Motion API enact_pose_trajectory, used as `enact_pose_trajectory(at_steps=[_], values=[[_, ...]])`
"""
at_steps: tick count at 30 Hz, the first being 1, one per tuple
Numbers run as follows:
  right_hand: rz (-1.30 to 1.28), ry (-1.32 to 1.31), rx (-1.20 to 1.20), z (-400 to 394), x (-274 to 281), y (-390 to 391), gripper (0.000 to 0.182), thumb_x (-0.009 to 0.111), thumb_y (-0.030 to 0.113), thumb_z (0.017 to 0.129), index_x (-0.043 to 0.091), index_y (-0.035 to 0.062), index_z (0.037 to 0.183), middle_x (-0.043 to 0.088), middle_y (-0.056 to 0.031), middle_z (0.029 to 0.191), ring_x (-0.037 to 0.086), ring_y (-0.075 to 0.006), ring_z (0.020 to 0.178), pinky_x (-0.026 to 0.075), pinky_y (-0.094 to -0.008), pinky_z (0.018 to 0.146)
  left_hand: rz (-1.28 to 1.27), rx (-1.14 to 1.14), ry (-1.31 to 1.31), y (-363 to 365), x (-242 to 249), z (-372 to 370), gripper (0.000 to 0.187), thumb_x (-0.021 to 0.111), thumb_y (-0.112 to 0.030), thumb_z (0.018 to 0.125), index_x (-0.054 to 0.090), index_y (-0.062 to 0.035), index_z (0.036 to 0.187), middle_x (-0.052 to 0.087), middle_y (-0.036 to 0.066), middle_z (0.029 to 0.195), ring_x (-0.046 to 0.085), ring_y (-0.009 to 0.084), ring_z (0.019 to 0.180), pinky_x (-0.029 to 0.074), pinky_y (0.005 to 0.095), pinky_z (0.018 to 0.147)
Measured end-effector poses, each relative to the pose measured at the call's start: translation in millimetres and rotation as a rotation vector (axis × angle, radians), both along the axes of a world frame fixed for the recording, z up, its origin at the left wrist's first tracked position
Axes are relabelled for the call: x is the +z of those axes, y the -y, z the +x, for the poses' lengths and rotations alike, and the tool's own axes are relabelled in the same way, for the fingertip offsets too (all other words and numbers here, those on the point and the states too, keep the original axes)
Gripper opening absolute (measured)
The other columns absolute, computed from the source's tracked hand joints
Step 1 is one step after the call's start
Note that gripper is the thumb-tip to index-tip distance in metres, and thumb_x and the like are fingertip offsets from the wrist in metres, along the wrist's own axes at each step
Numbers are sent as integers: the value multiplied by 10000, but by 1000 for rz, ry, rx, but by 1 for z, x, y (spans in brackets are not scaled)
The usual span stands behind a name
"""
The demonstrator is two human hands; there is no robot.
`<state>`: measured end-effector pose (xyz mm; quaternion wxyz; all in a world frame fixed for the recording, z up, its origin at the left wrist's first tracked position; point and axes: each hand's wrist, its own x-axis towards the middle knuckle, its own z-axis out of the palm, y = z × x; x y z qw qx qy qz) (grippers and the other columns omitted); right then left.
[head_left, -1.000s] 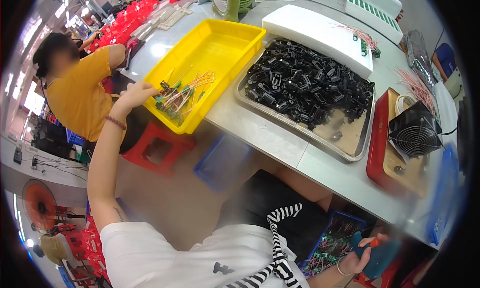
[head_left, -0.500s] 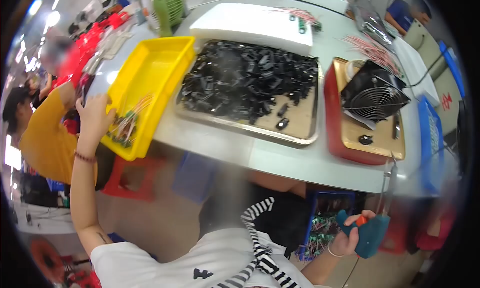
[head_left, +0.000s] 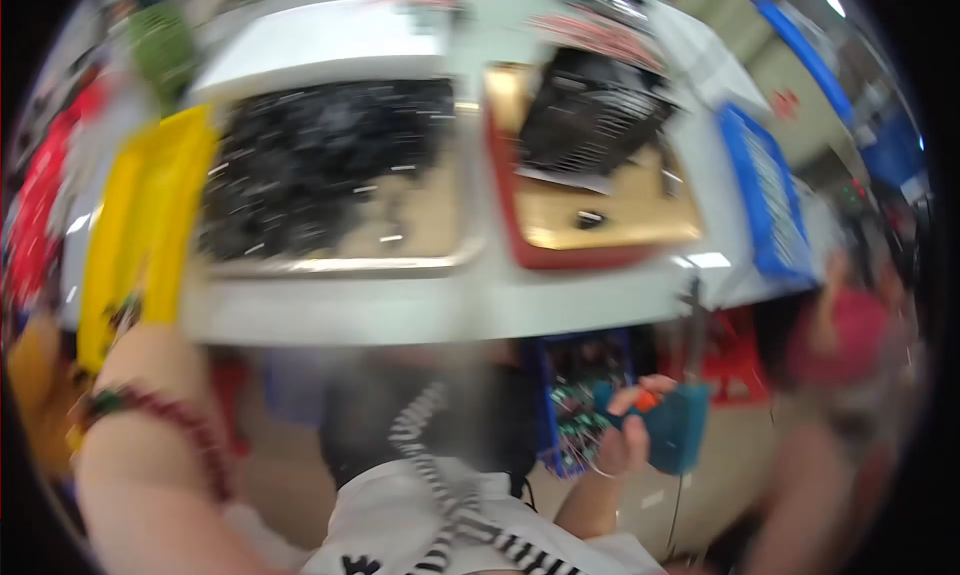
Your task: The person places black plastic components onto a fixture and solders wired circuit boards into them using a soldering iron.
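Note:
In the head view, my right hand (head_left: 632,430) is closed around the handle of a teal pistol-shaped soldering gun (head_left: 685,430) with an orange trigger. Its slim metal tip points up, near the front edge of the table. My left hand (head_left: 150,360), with a dark red bead bracelet at the wrist, is close to the camera at the near end of the yellow bin (head_left: 190,190). Blur and the angle hide its fingers. Small wired boards (head_left: 124,313) show inside the bin.
A metal tray (head_left: 330,267) holds many black plastic parts. Right of it, a red-sided tray (head_left: 610,237) carries a black fan (head_left: 595,115). A white foam block (head_left: 325,45) lies behind. Below the table is a blue crate (head_left: 545,400) of wired boards.
The view has swung right, so the trays appear farther left. My left forearm is much nearer the camera and its fingers no longer show plainly. My right hand keeps the soldering gun.

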<state>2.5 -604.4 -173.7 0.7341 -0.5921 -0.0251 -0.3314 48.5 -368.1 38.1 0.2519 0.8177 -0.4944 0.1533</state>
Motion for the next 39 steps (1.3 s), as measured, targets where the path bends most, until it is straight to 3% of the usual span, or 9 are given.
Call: enact_pose_trajectory(at_steps=[6, 16, 20, 24, 27, 28, 29, 34, 39], values=[[-24, -161, -115, -10, 2, 23, 522, 646, 129, 702, 437, -39, 1149, 501, -166, 1049, 550, -179, 662, 433, -272, 619, -62, 168, -405, -5, 36, -11, 319, 639, -200, 797, 546, -186, 1101, 561, 23, 1033, 526, 202, 864, 448, 258, 629], [-170, -97, -6, 15, 33, -8, 551, 626, 129, 686, 412, -42, 1165, 516, -170, 1055, 562, -189, 708, 448, -292, 635, -99, -160, 375, 31, -43, 40, 219, 609, -211, 774, 565, -142, 977, 541, -3, 935, 515, 157, 764, 416, 251, 597], [84, -51, -102, 23, 5, -5, 552, 605, 147, 690, 411, -50, 1168, 494, -154, 1079, 542, -173, 687, 428, -267, 649, -104, -220, 577, 41, -61, 57, 187, 598, -215, 765, 573, -124, 928, 532, -14, 895, 511, 139, 724, 403, 249, 584], [-1, -95, -155, 22, -15, 19, 560, 600, 165, 703, 404, -63, 1176, 461, -145, 1100, 518, -162, 668, 400, -260, 636, -133, -366, 648, 26, -97, 76, 166, 586, -219, 757, 581, -107, 878, 524, -25, 856, 507, 120, 684, 391, 246, 572], [-67, -53, -193, 30, -19, 20, 564, 597, 163, 711, 396, -84, 1176, 457, -165, 1099, 523, -164, 668, 410, -267, 632, -183, -520, 485, -18, -110, 126, 118, 568, -187, 671, 473, -131, 628, 440, -32, 645, 445, 129, 564, 324, 251, 493], [-75, -35, -187, 32, -21, 21, 568, 598, 161, 710, 393, -90, 1177, 461, -176, 1096, 528, -165, 670, 418, -269, 635, -74, -547, 320, -40, -107, 151, 61, 543, -136, 718, 589, -117, 682, 593, 17, 747, 524, 128, 596, 418, 249, 520], [-72, -50, -180, 32, -22, 23, 570, 592, 166, 709, 391, -92, 1177, 460, -167, 1098, 518, -159, 659, 411, -259, 640, 21, -299, 600, -59, -110, 175, 27, 569, -117, 650, 590, -113, 667, 580, 20, 663, 522, 157, 551, 413, 264, 491], [-13, -53, -169, 36, -27, 25, 572, 598, 175, 708, 400, -68, 1187, 462, -146, 1091, 516, -150, 667, 404, -258, 628, -182, 528, -13, -115, -121, 292, 129, 557, -82, 714, 638, -25, 797, 648, 117, 739, 631, 215, 669, 505, 317, 639], [-25, -59, -249, 30, -31, 31, 588, 605, 184, 707, 402, -54, 1205, 474, -132, 1104, 512, -150, 673, 399, -261, 639, -153, 751, -149, -145, -148, 418, 236, 557, -98, 739, 675, -27, 931, 678, 158, 882, 662, 256, 814, 506, 339, 744]])
